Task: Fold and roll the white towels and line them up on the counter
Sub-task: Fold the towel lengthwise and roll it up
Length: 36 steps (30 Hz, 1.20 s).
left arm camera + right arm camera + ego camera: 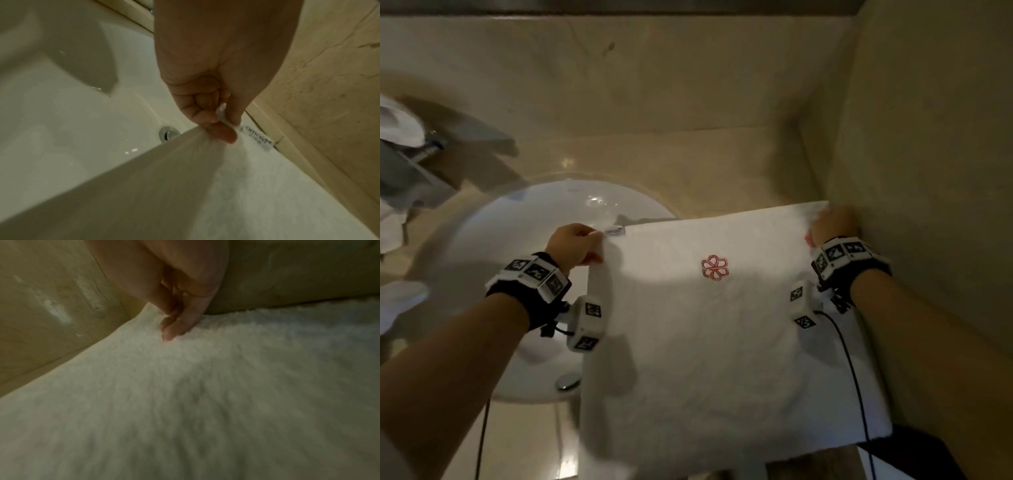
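A white towel [722,342] with a red embroidered flower [715,267] is spread flat, partly over the counter and partly over the sink. My left hand [575,245] pinches its far left corner beside a small label [615,231]; in the left wrist view the thumb and fingers [223,133] clamp the cloth next to that label [258,138]. My right hand [832,224] grips the far right corner against the side wall; in the right wrist view its fingertips [172,332] pinch the towel [205,394].
A white oval sink [524,260] with a chrome drain [567,382] lies under the towel's left part. Beige stone counter [705,164] runs behind, and a beige wall [928,171] closes the right side. More white cloth [393,233] and a grey object [404,174] sit at the far left.
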{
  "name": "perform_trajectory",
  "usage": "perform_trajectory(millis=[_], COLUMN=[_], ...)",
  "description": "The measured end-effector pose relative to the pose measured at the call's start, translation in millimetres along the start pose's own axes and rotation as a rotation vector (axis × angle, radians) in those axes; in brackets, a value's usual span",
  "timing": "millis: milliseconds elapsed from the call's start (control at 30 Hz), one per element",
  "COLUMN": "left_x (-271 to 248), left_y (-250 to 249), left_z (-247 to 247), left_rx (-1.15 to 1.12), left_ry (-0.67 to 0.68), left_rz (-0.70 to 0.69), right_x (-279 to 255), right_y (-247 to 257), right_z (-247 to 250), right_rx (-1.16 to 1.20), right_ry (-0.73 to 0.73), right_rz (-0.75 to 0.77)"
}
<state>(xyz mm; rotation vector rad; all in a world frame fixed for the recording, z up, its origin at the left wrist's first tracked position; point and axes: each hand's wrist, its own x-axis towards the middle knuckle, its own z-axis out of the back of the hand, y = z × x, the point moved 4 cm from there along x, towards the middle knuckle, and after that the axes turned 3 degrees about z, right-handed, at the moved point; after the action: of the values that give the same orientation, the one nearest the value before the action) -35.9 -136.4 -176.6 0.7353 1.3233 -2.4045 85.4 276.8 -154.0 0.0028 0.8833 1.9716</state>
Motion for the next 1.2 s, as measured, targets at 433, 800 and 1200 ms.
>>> perform_trajectory(millis=[433, 800, 1200], left_x=[-51.5, -185.4, -241.4], left_y=[-12.1, 94.3, 153.0], left_z=[-3.4, -3.7, -5.5], left_rx=[-0.118, 0.069, 0.136], left_ry=[0.009, 0.020, -0.017], left_rz=[-0.007, 0.179, 0.328], right_x=[-56.8, -164.0, -194.4], right_y=[-8.2, -90.1, -138.5], right_z=[20.2, 38.3, 42.3], right_rx=[-0.022, -0.372, -0.505], right_ry=[0.115, 0.344, 0.264], right_rz=[0.280, 0.398, 0.282])
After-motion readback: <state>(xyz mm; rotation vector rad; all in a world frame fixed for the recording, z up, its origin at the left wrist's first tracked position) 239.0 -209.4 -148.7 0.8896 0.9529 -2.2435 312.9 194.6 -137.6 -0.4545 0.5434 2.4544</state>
